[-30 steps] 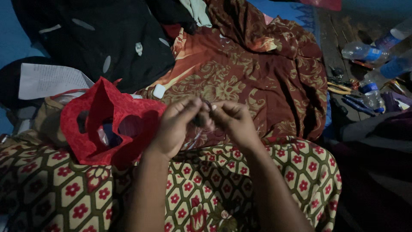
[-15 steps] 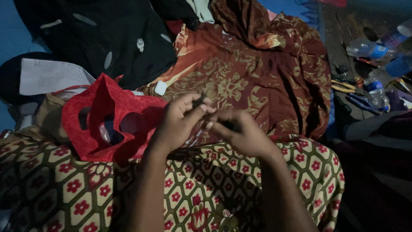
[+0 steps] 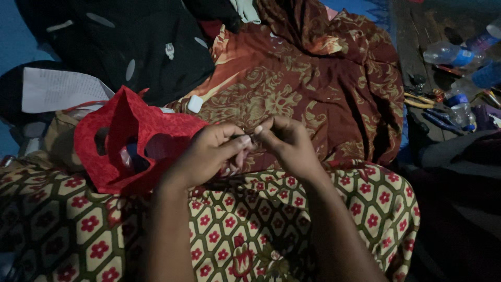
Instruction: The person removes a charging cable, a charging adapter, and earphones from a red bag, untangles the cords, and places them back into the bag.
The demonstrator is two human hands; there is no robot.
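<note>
Your left hand [image 3: 206, 154] and your right hand [image 3: 284, 141] meet just above the flowered cloth [image 3: 250, 224] on your lap; the fingertips of both press together on a small dark object [image 3: 245, 137], too dim to identify; the red cut fabric [image 3: 125, 141] lies left of your left hand, on the same cloth; plastic bottles [image 3: 454, 55] stand far right.
</note>
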